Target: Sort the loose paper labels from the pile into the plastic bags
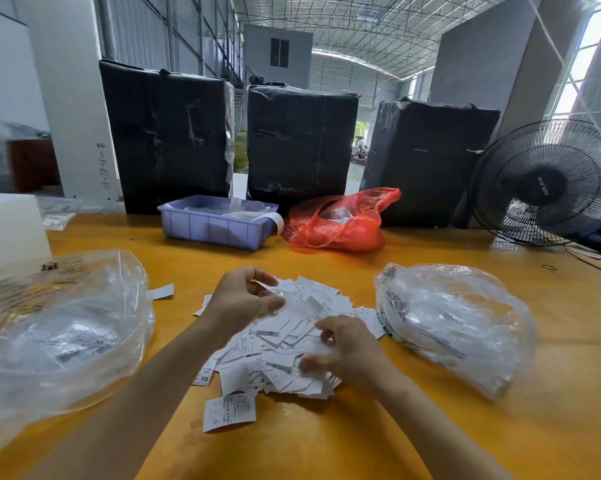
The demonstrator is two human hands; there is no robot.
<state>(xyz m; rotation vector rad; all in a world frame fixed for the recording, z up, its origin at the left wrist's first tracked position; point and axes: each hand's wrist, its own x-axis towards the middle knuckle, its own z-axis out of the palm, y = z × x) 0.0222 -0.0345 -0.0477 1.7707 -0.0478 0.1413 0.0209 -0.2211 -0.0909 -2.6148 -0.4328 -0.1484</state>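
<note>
Head view, single frame. Pile of loose paper labels [285, 344] sits mid-table on the yellow tabletop [361, 438], between two clear plastic bags. Left bag [60, 337] lies well to the left of the pile, mouth not clearly readable; printed labels show through the film, one marked XS. Right bag [455, 323] lies just beside the pile's right edge, also with contents visible through the plastic, too blurred to read. A few strays sit apart from the heap: one label [229, 412] nearest the camera, another [162, 291] toward the left bag.

Left hand [243, 299] is raised over the far side of the pile, fingers curled, thumb and fingertips pinching what looks like one label or a thin few; motion blur prevents a count. Right hand [344, 348] is down on the near-right part of the pile, fingers bent into the labels; whether it has actually picked one up I cannot tell.

Progress, as a judgement: both bags already hold labels, so sorting is under way, but the heap is large. Most of the work appears to remain.

Background: lilac plastic bin [219, 223], red bag [340, 220], black fan [548, 183].
</note>
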